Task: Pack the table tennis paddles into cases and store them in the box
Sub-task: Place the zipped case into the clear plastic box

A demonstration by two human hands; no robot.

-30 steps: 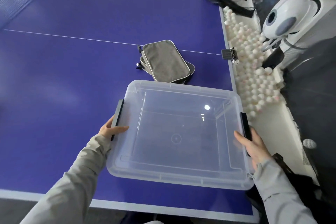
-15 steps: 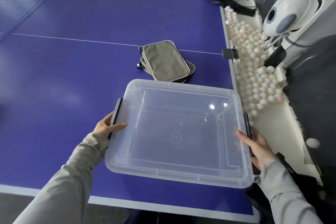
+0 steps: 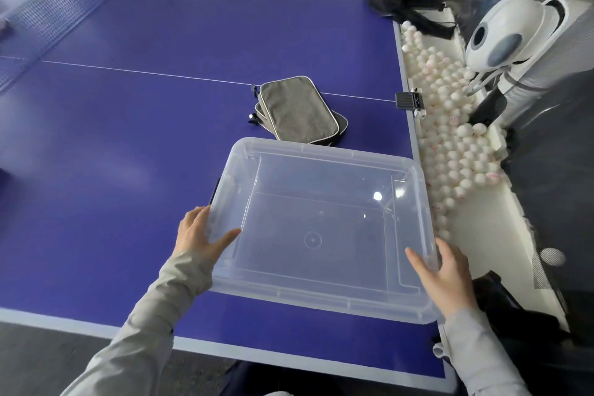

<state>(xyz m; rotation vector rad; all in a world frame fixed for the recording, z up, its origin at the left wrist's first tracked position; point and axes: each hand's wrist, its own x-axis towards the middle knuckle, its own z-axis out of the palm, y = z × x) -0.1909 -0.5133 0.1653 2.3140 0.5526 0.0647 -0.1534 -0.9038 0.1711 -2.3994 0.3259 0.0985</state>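
Note:
A clear plastic box (image 3: 321,154) with black side latches sits on the near right part of the blue table; I see nothing inside it. My left hand (image 3: 199,235) grips its left edge, with the thumb lying over the top. On the opposite side, my right hand (image 3: 443,273) grips the near right edge the same way. Just beyond the box lie grey zipped paddle cases (image 3: 295,109), stacked and fanned out. No bare paddle is in sight.
The table tennis table (image 3: 128,154) stretches left and away, with its net (image 3: 48,10) at the far left. A white trough of several balls (image 3: 450,138) runs along the right edge, beside a white ball machine (image 3: 501,38). A black clamp (image 3: 406,100) grips that edge.
Both hands have left the black side latches and moved up onto the box's top edges. The box has stayed in place. The view has shifted a little.

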